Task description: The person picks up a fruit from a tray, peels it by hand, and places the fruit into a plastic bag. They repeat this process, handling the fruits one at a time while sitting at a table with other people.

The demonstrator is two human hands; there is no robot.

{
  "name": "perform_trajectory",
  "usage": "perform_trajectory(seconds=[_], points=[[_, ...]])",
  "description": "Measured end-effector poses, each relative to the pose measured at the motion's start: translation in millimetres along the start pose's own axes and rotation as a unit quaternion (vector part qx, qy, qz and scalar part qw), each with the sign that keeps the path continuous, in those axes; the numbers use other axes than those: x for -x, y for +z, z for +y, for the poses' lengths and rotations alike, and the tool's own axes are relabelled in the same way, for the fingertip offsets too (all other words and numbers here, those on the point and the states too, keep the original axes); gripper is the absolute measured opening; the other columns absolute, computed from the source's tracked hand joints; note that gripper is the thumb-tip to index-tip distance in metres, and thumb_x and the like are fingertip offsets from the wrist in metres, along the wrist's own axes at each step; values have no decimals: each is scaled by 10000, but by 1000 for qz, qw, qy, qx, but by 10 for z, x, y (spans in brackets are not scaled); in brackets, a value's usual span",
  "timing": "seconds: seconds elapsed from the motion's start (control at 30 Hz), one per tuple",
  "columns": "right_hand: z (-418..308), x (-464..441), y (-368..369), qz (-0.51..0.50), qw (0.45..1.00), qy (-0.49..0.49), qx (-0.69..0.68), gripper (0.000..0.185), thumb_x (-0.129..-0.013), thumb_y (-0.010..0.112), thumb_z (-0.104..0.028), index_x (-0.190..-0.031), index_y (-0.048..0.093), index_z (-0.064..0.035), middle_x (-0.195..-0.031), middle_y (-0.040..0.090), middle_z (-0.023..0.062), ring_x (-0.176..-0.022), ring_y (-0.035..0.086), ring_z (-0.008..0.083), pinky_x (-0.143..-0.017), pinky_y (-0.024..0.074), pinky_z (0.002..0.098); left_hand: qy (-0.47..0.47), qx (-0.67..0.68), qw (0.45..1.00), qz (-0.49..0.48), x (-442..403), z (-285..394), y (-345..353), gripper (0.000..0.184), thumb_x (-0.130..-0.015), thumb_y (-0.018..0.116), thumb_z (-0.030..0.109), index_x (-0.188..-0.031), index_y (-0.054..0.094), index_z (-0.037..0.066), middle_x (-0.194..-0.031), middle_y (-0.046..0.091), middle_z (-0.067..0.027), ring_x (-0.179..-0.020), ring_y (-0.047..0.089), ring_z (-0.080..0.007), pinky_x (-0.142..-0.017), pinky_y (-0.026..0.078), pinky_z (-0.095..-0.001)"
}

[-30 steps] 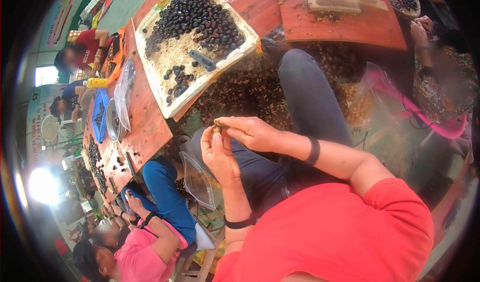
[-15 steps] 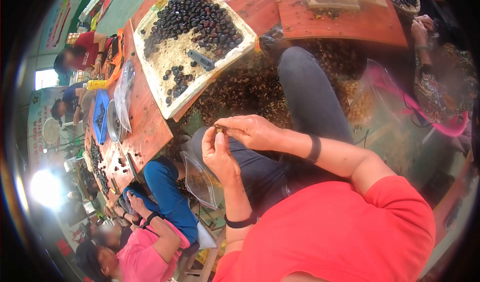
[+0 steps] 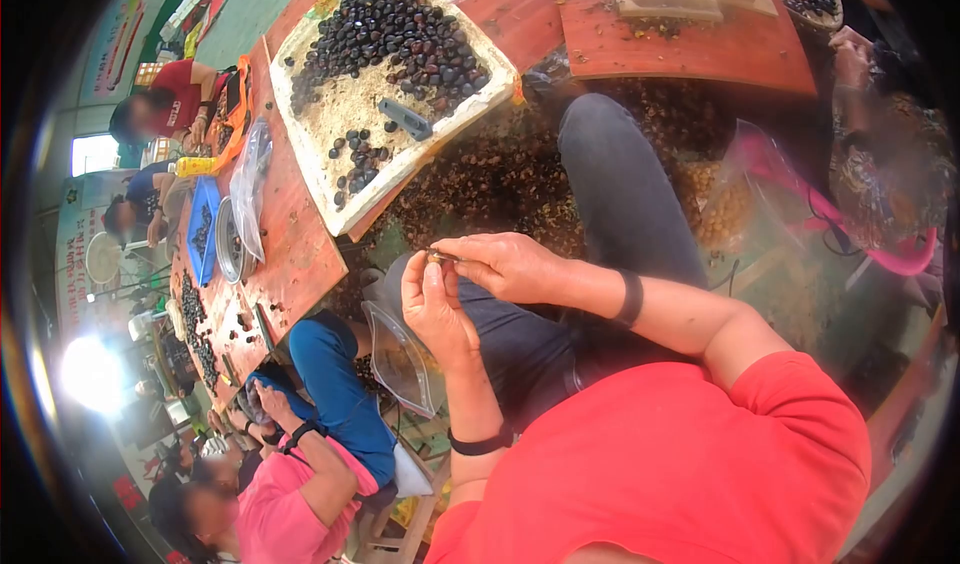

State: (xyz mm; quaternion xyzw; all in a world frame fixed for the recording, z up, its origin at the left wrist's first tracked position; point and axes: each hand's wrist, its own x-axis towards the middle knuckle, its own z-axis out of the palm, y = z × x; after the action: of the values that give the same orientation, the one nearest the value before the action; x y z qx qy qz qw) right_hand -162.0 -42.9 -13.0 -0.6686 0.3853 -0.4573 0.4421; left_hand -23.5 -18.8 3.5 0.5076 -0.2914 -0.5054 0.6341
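Observation:
My left hand (image 3: 438, 314) is closed, its thumb and fingers pinching a small brownish nut (image 3: 434, 258) above my lap. Fingertips of my right hand (image 3: 510, 264) meet the nut from the right; they are pinched together, and whatever else they may hold is too small to make out. Beyond my hands lies a white foam tray (image 3: 342, 226) with many dark round nuts (image 3: 385, 34) and pale powder. A grey-handled tool (image 3: 405, 120) rests inside it, near its right edge.
A red table (image 3: 300, 224) carries a blue tray (image 3: 203, 229), a metal bowl and plastic bags. Wooden blocks (image 3: 668, 7) lie on another red board. Brown shells (image 3: 490, 189) cover the floor. Co-workers sit at left and right; a clear bag (image 3: 745, 179) stands near a pink rim.
My hands stay together, with only slight finger shifts around the nut. The co-worker at lower left has turned the head, and the right co-worker's hands have moved a little.

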Motion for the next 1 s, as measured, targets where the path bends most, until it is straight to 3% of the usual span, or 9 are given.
perform_trajectory(seconds=[0.4,0.5,0.57,0.7,0.77,0.9,0.97,1.0], points=[[-47,36,86,27,998,17,-55,345,-903,528,-129,-1234,561,-40,-1128,637,187,-1012,622,355,-825,519,409,24,-8,1000,15,36,-31,54,202,-932,539,15,-1129,523,-28,-1058,614,-126,-955,632,-182,-826,556,-274],[-16,47,144,37,997,18,-70,340,-910,527,-123,-1234,560,-23,-1118,639,195,-1015,626,353,-828,517,389,20,-17,1000,8,46,-26,58,195,-928,538,13,-1121,547,-17,-1084,595,-90,-989,603,-163,-886,526,-292],[25,54,209,67,987,53,-139,341,-921,522,-127,-1241,559,-13,-1105,648,190,-998,644,323,-822,515,369,29,-16,999,5,52,-37,56,194,-929,539,17,-1119,547,-18,-1074,601,-97,-987,608,-166,-885,527,-295],[52,26,179,74,984,52,-153,355,-927,521,-130,-1255,547,4,-1126,644,196,-1023,642,292,-828,508,346,28,-16,999,12,66,-18,82,199,-927,533,5,-1125,545,-18,-1064,607,-106,-986,612,-171,-880,529,-288],[-15,1,89,-22,924,236,-300,393,-923,532,-143,-1283,521,14,-1178,622,210,-1074,621,286,-859,498,343,-10,32,999,1,53,24,70,215,-927,523,-12,-1141,537,-18,-1077,603,-107,-983,613,-170,-869,533,-276],[4,18,62,-30,944,189,-269,431,-921,538,-162,-1308,493,22,-1181,617,221,-1087,617,293,-864,492,351,-27,65,998,3,41,35,60,241,-924,523,-26,-1164,525,-15,-1083,594,-99,-978,609,-164,-853,535,-270],[4,32,47,-32,985,77,-151,434,-910,555,-172,-1311,503,-14,-1163,624,210,-1051,629,315,-854,499,381,-23,41,999,-7,21,-7,23,256,-921,539,-22,-1176,518,-10,-1084,585,-85,-972,601,-154,-845,533,-271],[-13,30,24,-32,985,78,-151,434,-910,555,-172,-1311,503,-14,-1163,624,210,-1051,629,315,-854,499,381,-23,41,999,-7,21,-8,22,256,-921,539,-22,-1176,518,-10,-1084,585,-85,-972,601,-154,-845,533,-271]])
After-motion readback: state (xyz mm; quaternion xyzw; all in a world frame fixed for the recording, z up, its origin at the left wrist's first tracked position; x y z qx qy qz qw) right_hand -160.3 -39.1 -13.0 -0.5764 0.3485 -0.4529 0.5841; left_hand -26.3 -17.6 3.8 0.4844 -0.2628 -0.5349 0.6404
